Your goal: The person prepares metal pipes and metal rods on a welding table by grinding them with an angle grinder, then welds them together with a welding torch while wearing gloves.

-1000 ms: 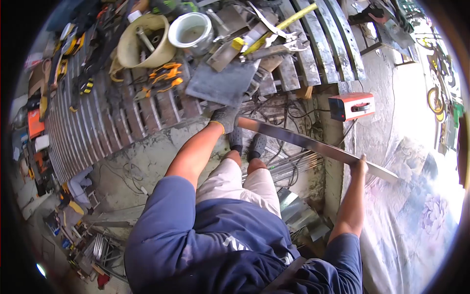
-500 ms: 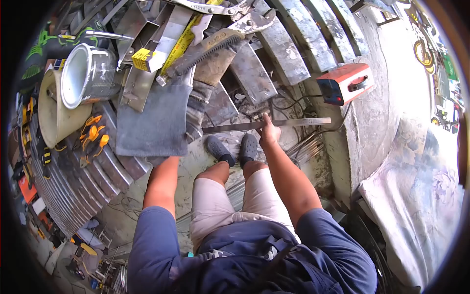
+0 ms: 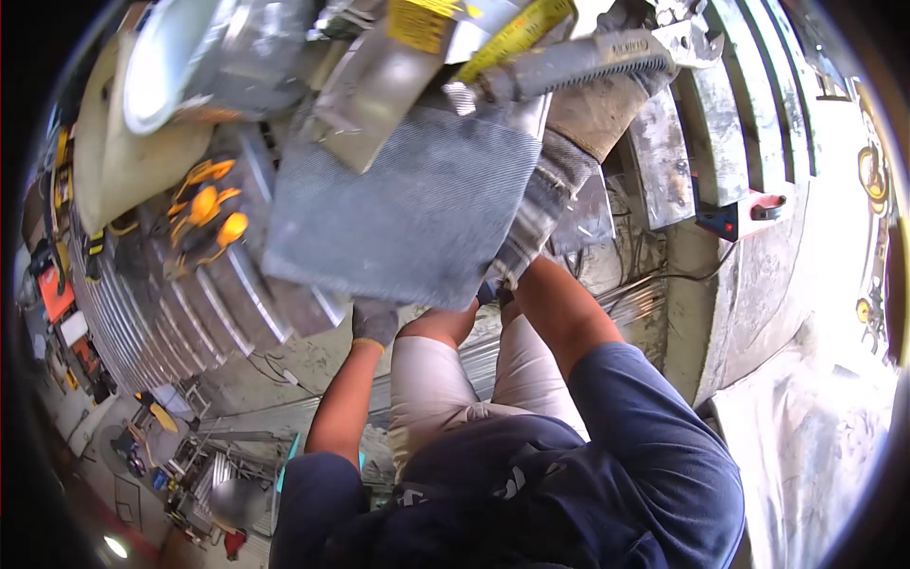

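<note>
A person in a navy shirt and pale shorts bends over a cluttered workbench (image 3: pixel 190 313) of ribbed, worn metal slats. The left hand (image 3: pixel 374 322), in a grey knit glove with a yellow cuff, sits at the lower edge of a flat grey sheet (image 3: pixel 417 209) with a fine woven texture. Its fingers are tucked out of sight, so the grip cannot be told. The bare right forearm (image 3: pixel 569 322) runs up beneath the same sheet. That hand is hidden and its grip unknown. Orange-handled pliers (image 3: pixel 204 204) lie left of the sheet, a toothed blade (image 3: pixel 578 66) above it, and a red box (image 3: pixel 749 213) stands to the right.
</note>
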`<state>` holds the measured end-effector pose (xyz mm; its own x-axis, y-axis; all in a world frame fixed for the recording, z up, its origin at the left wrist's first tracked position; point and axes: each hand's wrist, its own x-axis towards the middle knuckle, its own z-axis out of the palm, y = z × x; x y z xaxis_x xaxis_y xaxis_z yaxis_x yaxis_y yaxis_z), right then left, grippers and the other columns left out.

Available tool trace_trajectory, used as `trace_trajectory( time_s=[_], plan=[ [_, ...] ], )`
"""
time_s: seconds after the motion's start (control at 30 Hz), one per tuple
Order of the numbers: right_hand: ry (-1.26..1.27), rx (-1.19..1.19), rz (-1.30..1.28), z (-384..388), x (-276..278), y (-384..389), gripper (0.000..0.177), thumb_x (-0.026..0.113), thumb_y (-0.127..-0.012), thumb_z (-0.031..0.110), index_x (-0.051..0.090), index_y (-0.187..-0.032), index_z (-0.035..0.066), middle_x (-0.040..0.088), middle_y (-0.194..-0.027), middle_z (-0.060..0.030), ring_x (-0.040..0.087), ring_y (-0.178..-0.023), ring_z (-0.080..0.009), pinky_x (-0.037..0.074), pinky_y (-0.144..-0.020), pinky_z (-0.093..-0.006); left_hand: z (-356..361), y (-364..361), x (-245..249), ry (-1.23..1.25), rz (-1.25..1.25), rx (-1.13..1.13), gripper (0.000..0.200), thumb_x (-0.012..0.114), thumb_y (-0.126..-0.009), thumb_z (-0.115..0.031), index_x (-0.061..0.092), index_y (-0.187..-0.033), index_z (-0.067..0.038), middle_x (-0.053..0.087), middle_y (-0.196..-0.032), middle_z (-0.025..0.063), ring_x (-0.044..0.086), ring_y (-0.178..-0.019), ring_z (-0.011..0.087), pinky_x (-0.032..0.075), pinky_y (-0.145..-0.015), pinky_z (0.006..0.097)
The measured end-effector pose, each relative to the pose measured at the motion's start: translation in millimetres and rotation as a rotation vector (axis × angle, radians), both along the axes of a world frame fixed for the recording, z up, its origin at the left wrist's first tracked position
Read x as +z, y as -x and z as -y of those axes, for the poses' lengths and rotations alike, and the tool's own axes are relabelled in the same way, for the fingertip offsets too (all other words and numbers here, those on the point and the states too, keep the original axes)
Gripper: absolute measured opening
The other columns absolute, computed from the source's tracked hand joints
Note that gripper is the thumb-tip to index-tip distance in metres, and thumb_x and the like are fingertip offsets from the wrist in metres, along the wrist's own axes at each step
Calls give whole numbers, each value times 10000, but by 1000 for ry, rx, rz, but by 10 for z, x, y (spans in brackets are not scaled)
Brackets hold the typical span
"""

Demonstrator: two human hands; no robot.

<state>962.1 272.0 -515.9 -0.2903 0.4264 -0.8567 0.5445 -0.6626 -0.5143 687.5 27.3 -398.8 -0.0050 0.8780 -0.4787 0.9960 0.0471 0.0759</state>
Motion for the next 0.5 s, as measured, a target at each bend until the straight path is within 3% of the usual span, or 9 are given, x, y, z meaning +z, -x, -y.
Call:
trace_trajectory(
  time_s=[0.1, 0.17, 0.2, 0.23, 0.33, 0.37, 0.4, 0.43, 0.5],
  plan=[
    [-28, 482, -246, 406, 794, -156, 538, 806, -931, 519, 798, -1235, 76, 792, -1086, -194, 759, -968, -387, 596, -878, -502, 480, -95, 923, 539, -93, 374, 501, 690, -989, -371, 631, -1387, -72, 645, -1444, 207, 617, -1333, 404, 506, -1104, 531],
    [-245, 852, -105, 436, 1439, -269, 379, 747, -940, 365, 812, -1217, 114, 804, -1100, -138, 760, -977, -395, 584, -874, -502, 1070, -138, 1285, 620, -138, 519, 477, 747, -931, -340, 641, -1295, -51, 695, -1275, 215, 672, -1223, 419, 556, -1041, 522],
    [-256, 889, -120, 750, 885, -618, 379, 747, -940, 365, 812, -1217, 114, 804, -1100, -138, 760, -977, -395, 584, -874, -502, 1342, -214, 1490, 670, -103, 534, 475, 743, -933, -352, 645, -1288, -52, 701, -1271, 219, 678, -1220, 416, 559, -1040, 520],
    [-705, 1411, -170, 993, 322, -979, 315, 705, -946, 325, 824, -1158, 124, 786, -1009, -138, 772, -981, -351, 589, -839, -477, 1587, -292, 1692, 715, -69, 554, 473, 740, -936, -363, 648, -1281, -53, 706, -1267, 223, 684, -1216, 412, 562, -1038, 519],
    [-272, 1320, 132, 445, 1954, -1563, 323, 649, -1013, 314, 803, -1269, 190, 793, -1176, -169, 769, -1067, -363, 616, -907, -467, 2093, -607, 2442, 686, 9, 628, 440, 719, -947, -384, 666, -1241, -61, 729, -1250, 232, 712, -1187, 413, 574, -1029, 517],
    [-491, 1725, 89, 498, 1328, -2075, 317, 647, -1036, 366, 808, -1169, 127, 804, -1130, -155, 778, -1034, -320, 613, -829, -506, 2226, -734, 2690, 630, 16, 684, 424, 710, -950, -372, 668, -1233, -59, 730, -1243, 231, 716, -1180, 417, 580, -1019, 525],
    [-432, 1457, 71, 455, 665, -2755, 418, 621, -1065, 445, 784, -1027, 62, 797, -945, -161, 788, -840, -288, 597, -641, -504, 2398, -891, 2935, 581, 26, 738, 410, 701, -953, -361, 670, -1225, -56, 732, -1236, 230, 721, -1173, 420, 586, -1008, 533],
    [15, 1084, 402, 113, 1924, -2535, 432, 640, -1070, 425, 737, -952, 21, 737, -769, -158, 745, -644, -272, 552, -493, -461, 2546, -1000, 3134, 526, 44, 812, 391, 698, -951, -358, 670, -1191, -51, 731, -1234, 241, 721, -1160, 432, 589, -999, 536],
    [-32, 856, 553, -284, 2760, -2727, 376, 743, -1006, 343, 693, -923, -20, 701, -726, -133, 724, -584, -281, 540, -459, -440, 2788, -1143, 3405, 477, 74, 865, 392, 699, -951, -361, 671, -1187, -48, 731, -1227, 246, 726, -1143, 433, 590, -995, 535]
  ],
)
